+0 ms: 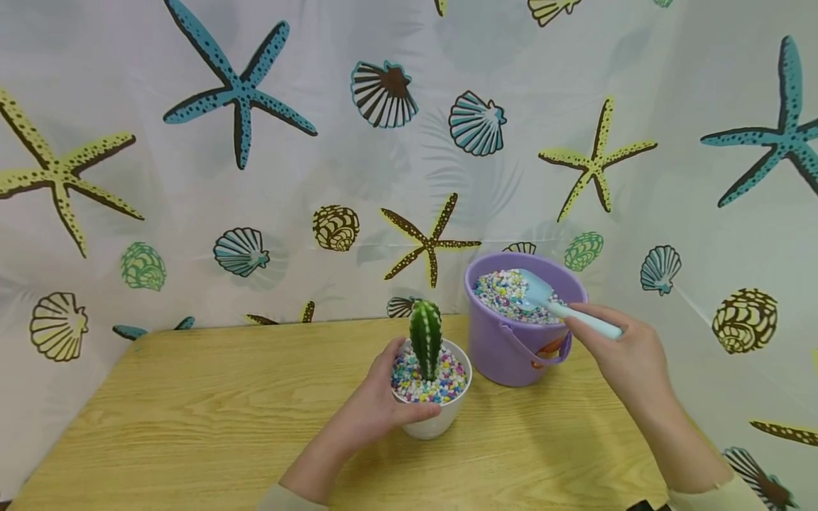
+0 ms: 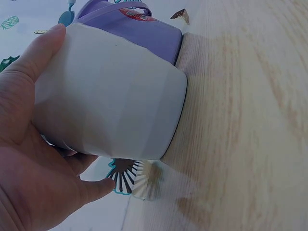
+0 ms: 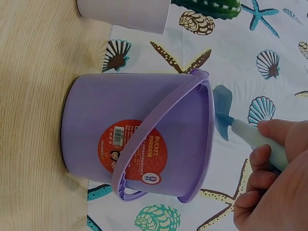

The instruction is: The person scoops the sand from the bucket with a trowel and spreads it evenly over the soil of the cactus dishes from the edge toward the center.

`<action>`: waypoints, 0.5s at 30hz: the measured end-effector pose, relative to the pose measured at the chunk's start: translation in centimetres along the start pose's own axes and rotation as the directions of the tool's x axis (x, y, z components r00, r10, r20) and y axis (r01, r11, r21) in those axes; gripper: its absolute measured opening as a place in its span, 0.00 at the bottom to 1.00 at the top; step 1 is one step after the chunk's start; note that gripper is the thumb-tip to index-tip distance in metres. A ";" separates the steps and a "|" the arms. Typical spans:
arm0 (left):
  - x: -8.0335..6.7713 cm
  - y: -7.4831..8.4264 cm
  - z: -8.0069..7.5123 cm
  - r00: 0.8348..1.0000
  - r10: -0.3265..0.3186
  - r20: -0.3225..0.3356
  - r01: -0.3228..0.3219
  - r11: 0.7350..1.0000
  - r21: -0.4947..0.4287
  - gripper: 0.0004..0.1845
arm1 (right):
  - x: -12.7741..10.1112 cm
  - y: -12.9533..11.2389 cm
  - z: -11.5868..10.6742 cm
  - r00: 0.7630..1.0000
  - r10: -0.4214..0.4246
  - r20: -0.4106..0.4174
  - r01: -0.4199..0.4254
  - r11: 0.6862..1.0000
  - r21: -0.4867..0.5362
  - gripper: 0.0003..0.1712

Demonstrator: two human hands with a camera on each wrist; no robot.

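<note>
My left hand (image 1: 377, 404) grips a white flowerpot (image 1: 434, 426) near its rim, thumb on the near side and fingers round the left. Upright in the pot stands a green cactus (image 1: 425, 341) amid multicoloured pebbles (image 1: 409, 380). My right hand (image 1: 629, 355) holds a light blue toy shovel (image 1: 591, 321) by its handle. The shovel's blade is over the purple bucket (image 1: 505, 358), at the pebbles (image 1: 505, 291) inside; whether it touches them I cannot tell. In the right wrist view the blade shows just beyond the bucket's rim (image 3: 209, 130).
The pot stands on a wooden table (image 1: 224, 397), just left of and nearer than the bucket. The bucket's handle (image 1: 530, 355) hangs down its front. Behind the table hangs a white curtain (image 1: 307, 163) printed with starfish and shells.
</note>
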State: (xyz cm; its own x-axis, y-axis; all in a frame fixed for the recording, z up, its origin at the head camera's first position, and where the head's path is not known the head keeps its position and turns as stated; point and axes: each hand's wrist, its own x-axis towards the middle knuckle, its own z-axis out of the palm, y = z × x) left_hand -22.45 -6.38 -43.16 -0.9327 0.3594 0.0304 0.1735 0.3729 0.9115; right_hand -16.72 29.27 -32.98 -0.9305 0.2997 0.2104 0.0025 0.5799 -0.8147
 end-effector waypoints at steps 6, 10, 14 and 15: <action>0.0 0.1 0.0 1.000 -0.007 0.001 0.007 1.000 0.003 0.71 | -1.0 -0.4 -0.2 1.000 -0.006 0.026 0.005 1.000 0.027 0.34; -0.1 0.2 0.0 1.000 -0.012 0.005 0.012 1.000 0.003 0.71 | -1.7 -0.4 -0.2 0.999 -0.002 0.045 0.001 1.000 0.015 0.34; -0.1 0.4 0.0 1.000 -0.023 0.008 0.023 1.000 -0.005 0.70 | -2.3 -0.5 0.0 0.998 0.007 0.061 -0.008 1.000 0.009 0.32; -0.2 0.4 0.0 1.000 -0.026 0.009 0.026 1.000 -0.007 0.70 | -2.5 -0.5 0.0 0.998 0.002 0.063 -0.003 1.000 0.010 0.31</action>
State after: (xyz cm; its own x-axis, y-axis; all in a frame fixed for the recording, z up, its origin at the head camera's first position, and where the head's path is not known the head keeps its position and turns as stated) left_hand -22.24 -6.31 -42.76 -0.9341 0.3570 0.0036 0.1473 0.3763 0.9147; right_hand -14.44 28.23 -33.10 -0.9517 0.2528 0.1742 0.0014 0.5711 -0.8209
